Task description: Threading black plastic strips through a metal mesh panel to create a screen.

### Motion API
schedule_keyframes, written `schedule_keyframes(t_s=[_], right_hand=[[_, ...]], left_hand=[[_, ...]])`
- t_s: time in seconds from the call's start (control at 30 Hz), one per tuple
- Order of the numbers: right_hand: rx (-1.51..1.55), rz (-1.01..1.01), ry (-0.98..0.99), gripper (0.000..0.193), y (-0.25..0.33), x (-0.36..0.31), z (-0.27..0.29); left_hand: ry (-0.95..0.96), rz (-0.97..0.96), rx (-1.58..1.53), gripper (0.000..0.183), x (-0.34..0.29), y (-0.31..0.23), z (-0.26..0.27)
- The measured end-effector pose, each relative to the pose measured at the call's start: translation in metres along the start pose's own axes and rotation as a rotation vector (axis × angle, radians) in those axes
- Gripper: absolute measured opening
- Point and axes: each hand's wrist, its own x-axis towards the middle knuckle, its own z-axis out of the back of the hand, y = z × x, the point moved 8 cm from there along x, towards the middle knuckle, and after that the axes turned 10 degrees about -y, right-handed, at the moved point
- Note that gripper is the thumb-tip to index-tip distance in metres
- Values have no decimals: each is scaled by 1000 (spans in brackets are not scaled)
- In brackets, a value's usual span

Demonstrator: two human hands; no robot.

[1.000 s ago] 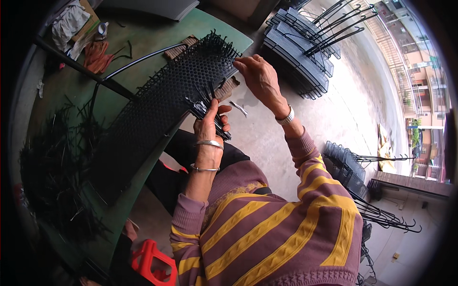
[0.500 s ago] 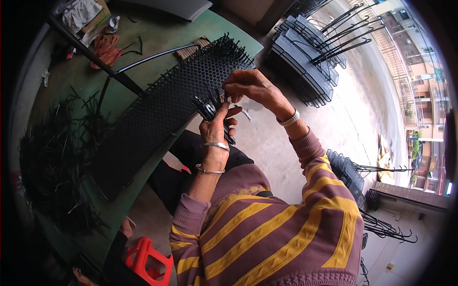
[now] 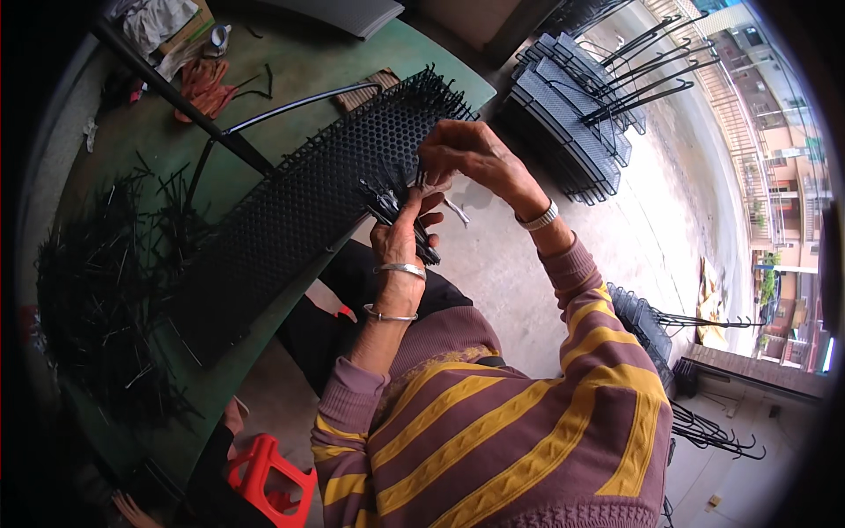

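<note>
My left hand (image 3: 405,222) is closed around a bundle of thin black strips (image 3: 381,204), which look like plastic ties. Their ends stick out past the thumb at the upper left and below the fingers. Just above, my right hand (image 3: 471,154) is pinched shut at the bundle's upper end, where one dark strip shows between its fingertips and my left thumb. Beside both hands, a long black perforated panel (image 3: 304,198) lies on the green table (image 3: 440,57); short black ends line its far edge. A tangled heap of black strips (image 3: 97,299) covers the table's left side.
A dark metal bar (image 3: 189,97) and a bent rod cross behind the panel. Orange-red gloves (image 3: 204,86) and a tape roll (image 3: 219,35) lie farther back. Stacked black mesh racks (image 3: 563,114) with hooks stand on the floor at right. A red stool (image 3: 273,480) and another person's hand (image 3: 132,510) show lower left.
The view has shifted slightly. Both my hands keep nearly the same pose at the bundle. The other person's hand at lower left has moved a little left.
</note>
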Motion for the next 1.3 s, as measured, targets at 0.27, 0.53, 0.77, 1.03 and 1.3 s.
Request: schedule_keyframes(t_s=[0.27,0.53,0.77,1.03,1.3], right_hand=[[-354,531,-632,7,40,27,43],[-465,598,-654,6,24,55,42],[-461,597,-655,6,25,58,40],[-505,582,-614,6,25,58,36],[-523,577,-439,8,35,68,21]], left_hand=[[14,211,-158,28,15,20,9],[-14,217,-310,20,16,26,6],[0,206,-277,21,15,26,7],[-62,183,-257,22,11,21,14],[29,139,-296,22,10,17,13]])
